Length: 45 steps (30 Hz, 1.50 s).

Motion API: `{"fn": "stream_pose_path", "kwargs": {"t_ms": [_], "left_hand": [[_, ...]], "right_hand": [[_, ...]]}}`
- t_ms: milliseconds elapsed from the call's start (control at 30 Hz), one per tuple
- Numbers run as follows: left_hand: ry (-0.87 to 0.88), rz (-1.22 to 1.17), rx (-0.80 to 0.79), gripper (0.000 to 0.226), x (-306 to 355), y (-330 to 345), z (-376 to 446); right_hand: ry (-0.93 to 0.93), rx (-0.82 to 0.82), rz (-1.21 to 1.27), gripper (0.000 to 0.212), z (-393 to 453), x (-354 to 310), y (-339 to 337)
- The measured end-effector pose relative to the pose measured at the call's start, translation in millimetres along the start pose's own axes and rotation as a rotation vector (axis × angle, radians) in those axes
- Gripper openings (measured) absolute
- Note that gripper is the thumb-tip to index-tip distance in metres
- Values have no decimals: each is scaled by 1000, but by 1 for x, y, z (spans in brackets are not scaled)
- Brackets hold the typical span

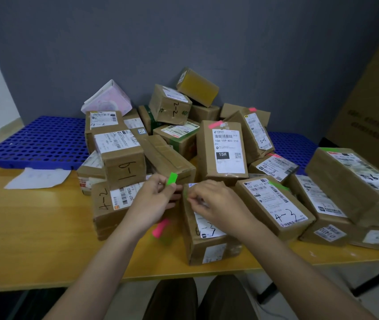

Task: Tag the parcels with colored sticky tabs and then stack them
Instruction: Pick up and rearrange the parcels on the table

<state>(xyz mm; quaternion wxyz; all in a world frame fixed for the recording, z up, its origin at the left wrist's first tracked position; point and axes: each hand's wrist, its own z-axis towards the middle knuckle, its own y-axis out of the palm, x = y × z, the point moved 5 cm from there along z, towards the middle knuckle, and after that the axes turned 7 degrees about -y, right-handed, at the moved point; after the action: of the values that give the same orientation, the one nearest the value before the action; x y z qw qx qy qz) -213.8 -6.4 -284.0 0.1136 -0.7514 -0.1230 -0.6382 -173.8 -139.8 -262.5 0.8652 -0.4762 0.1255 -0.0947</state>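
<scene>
Parcels heaped on yellow table (33, 239), tagging underway.
Left hand (155, 199) pinches a green tab (172, 178) upright at 12 o'clock, with pink tabs (159, 228) dangling below; right hand (209, 202) pinches something small over the "6-3" parcel (207, 241), likely readying it for tagging. Tagged boxes lie at 3 o'clock.

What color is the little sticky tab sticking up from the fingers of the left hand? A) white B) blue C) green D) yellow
C: the left hand pinches a bright green sticky tab that stands up above its fingertips, in front of the brown parcels.
</scene>
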Motion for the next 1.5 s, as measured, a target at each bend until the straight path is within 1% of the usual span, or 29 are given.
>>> {"fn": "stream_pose_path", "kwargs": {"t_ms": [233, 333, 400, 433, 500, 567, 633, 700, 767, 833, 867, 900, 967, 1000, 1033, 1133, 1333, 1500], "left_hand": [[19, 30, -17, 11, -4, 0, 3], [23, 26, -13, 11, -5, 1, 4], [34, 38, -12, 10, -5, 1, 5], [38, 46, -10, 9, -5, 1, 5], [42, 62, -3, 8, -5, 1, 5], [44, 69, 0, 7, -5, 1, 5], [41, 84, 4, 6, -5, 1, 5], [26, 92, 10, 8, -6, 1, 6], [14, 96, 16, 12, -7, 0, 7], [25, 123, 19, 11, -5, -2, 5], [39, 151, 30, 8, -4, -3, 4], [60, 193, 48, 5, -2, -5, 3], [106, 279, 85, 2, 3, -7, 2], [120, 306, 91, 2, 5, -7, 1], [127, 330, 90, 3, 6, -7, 0], [144, 428, 93, 7, 9, -3, -3], [214, 583, 82, 13, 9, 10, -5], [244, 759, 57, 6, -2, 24, -2]], "right_hand": [[68, -59, 107, 7, -2, 4, 2], [103, -108, 141, 29, -4, 2, 1], [134, -113, 154, 36, -5, 3, 1], [152, -105, 170, 33, -5, 4, 2], [199, -107, 222, 16, -6, 8, 5], [276, -170, 253, 5, -8, 8, 6], [361, -259, 263, 7, -11, 8, 8], [382, -309, 259, 11, -11, 8, 9], [364, -279, 309, 16, -9, 5, 4], [371, -177, 345, 21, -10, 5, -8], [368, -149, 316, 26, -12, 3, -15], [356, -168, 262, 36, -15, -1, -19], [322, -310, 140, 63, -24, -9, -18], [302, -379, 75, 71, -28, -13, -16], [282, -411, 23, 73, -34, -16, -15], [263, -378, -79, 70, -51, -18, -20], [350, -397, -84, 68, -71, -7, -38], [379, -395, -87, 64, -72, -2, -43]]}}
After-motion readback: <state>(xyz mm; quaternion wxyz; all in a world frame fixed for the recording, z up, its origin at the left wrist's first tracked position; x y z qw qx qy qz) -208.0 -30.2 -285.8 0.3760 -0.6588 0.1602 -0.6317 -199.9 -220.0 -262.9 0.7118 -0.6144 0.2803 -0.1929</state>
